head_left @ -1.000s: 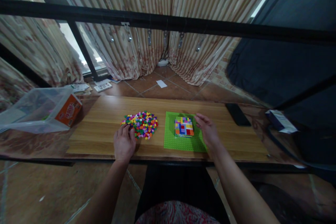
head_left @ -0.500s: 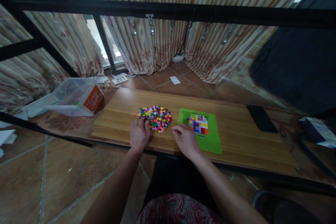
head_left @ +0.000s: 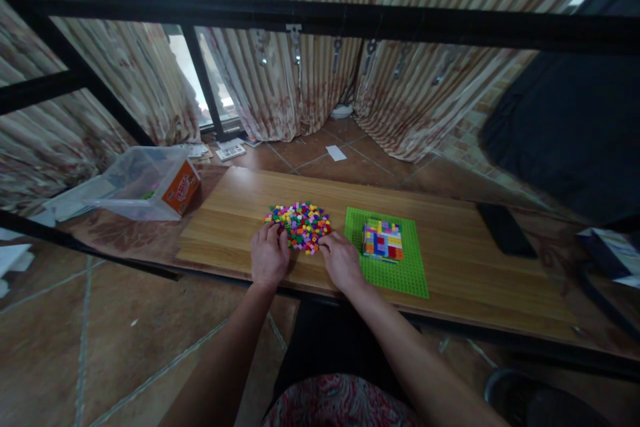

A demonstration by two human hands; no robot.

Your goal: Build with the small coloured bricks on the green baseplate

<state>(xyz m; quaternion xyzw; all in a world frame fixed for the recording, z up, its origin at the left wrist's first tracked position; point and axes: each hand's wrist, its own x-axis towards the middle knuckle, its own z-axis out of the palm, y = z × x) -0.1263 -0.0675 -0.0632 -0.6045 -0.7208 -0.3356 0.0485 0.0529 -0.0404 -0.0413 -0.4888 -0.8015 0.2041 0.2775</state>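
A pile of small multicoloured toy bricks (head_left: 304, 223) lies on the wooden board. At its left edge is my left hand (head_left: 270, 255), fingers curled down among the bricks; whatever they grip is hidden. My right hand (head_left: 343, 261) touches the pile's right edge with thumb and forefinger drawn together, and anything between them is too small to make out. Right of that hand lies a green studded baseplate (head_left: 400, 280). On the baseplate stands a low block built of colourful bricks (head_left: 383, 240), with red, blue, yellow and white pieces on top.
The wooden board (head_left: 465, 287) rests on a bench. A black phone-like slab (head_left: 505, 230) lies at its right end. To the left stands a clear plastic bin (head_left: 135, 183) with an orange label. A dark metal rail (head_left: 320, 13) crosses in front of the curtains.
My right hand has moved left, from beside the baseplate to the pile's right edge, uncovering more of the built block. My left hand stays at the pile. The view has shifted slightly.
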